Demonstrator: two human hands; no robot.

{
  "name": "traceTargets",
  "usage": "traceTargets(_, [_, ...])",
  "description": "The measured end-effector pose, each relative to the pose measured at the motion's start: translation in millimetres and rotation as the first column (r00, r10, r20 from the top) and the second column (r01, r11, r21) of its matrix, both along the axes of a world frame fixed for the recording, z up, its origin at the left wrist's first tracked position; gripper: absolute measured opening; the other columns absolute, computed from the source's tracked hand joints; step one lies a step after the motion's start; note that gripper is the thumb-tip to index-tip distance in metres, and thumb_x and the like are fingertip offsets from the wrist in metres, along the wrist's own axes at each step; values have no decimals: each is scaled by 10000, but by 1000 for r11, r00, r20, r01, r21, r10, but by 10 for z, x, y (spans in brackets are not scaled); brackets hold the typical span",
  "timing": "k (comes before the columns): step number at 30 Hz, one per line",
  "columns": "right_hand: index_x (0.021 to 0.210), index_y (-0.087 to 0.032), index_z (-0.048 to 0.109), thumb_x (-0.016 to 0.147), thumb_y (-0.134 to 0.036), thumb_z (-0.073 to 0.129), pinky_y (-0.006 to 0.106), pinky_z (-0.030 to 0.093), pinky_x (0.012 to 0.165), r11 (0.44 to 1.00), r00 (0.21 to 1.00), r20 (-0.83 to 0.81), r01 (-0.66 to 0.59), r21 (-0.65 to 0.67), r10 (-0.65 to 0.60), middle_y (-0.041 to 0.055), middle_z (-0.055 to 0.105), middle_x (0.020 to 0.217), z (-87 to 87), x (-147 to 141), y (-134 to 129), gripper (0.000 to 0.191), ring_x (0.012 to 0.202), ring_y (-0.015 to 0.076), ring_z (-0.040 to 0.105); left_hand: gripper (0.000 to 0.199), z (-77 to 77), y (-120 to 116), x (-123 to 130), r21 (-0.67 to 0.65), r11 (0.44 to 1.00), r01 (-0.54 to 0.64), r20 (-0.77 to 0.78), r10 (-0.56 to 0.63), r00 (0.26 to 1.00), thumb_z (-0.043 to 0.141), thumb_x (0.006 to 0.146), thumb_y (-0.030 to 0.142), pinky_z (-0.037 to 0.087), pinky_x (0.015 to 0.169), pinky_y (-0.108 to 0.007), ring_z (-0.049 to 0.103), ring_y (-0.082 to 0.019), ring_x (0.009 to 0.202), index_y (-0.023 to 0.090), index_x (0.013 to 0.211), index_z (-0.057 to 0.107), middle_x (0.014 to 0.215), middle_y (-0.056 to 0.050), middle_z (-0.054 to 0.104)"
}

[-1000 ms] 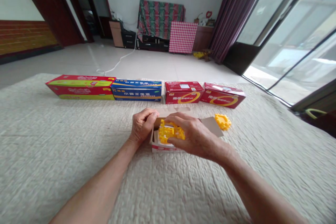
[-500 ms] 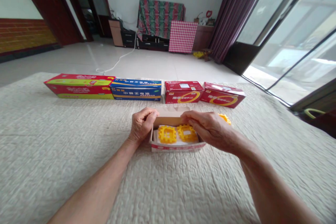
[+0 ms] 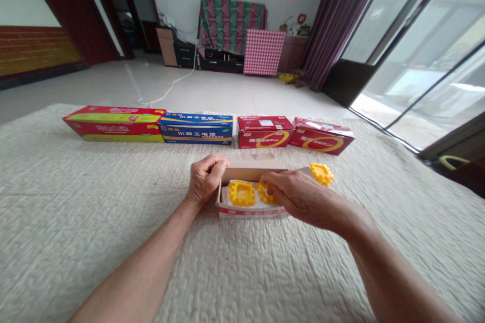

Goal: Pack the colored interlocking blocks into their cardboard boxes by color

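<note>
An opened cardboard box (image 3: 253, 212) with a red and white front lies before me, its lid folded back. Two yellow notched square building pieces are inside on white material: the left piece (image 3: 241, 193) shows in full, while the right piece (image 3: 265, 194) is partly covered by my fingers. My left hand (image 3: 206, 177) is closed on the box's left edge, thumb on top. Reaching in from the right, my right hand (image 3: 299, 193) has its fingers curled down onto the right piece; the fingertips are partly hidden. Another yellow piece (image 3: 322, 174) is at the box's right, beyond my right hand.
Behind the box stands a row of cartons: a red and green carton (image 3: 117, 125), a blue carton (image 3: 197, 128), and two red cartons (image 3: 264, 132). They rest on a quilted cream cover (image 3: 113, 202). A cabinet (image 3: 185, 55) and sliding glass door are farther off.
My right hand has moved from the box's back right rim down and inward onto the right yellow piece. The yellow piece beyond it is more exposed. My left hand stays put.
</note>
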State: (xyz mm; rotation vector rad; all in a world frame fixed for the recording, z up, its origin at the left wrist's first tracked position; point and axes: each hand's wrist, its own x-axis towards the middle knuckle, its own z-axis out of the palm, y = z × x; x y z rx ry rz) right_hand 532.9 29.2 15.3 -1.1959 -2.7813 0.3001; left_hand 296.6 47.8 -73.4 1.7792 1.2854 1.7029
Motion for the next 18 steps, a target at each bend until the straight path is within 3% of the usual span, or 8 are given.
traceTargets(8, [905, -183, 630, 889, -139, 469, 276, 361, 557, 997, 1000, 15, 1, 78, -2, 61, 692, 777, 4, -14, -41, 168, 661, 145, 596, 211, -7, 7, -4, -16, 1000, -9, -6, 8, 1000, 529, 849, 273, 524, 781, -282, 679, -181, 801, 198, 726, 683, 775, -26, 717])
traceTargets(13, [960, -184, 646, 910, -156, 465, 263, 373, 570, 999, 999, -27, 29, 15, -29, 50, 699, 808, 64, -68, -20, 189, 670, 138, 609, 212, -4, 5, 2, -12, 1000, -5, -1, 4, 1000, 532, 847, 269, 523, 779, -285, 678, -182, 789, 195, 719, 683, 767, -27, 716])
traceTargets(18, [958, -169, 644, 901, -120, 443, 251, 411, 594, 998, 986, -161, -42, -51, 33, 53, 691, 826, 70, -170, -45, 214, 673, 132, 607, 210, -7, 4, 8, 5, 1000, 1, -2, -1, 1000, 528, 848, 254, 520, 776, -282, 678, -177, 786, 190, 720, 682, 764, -26, 716])
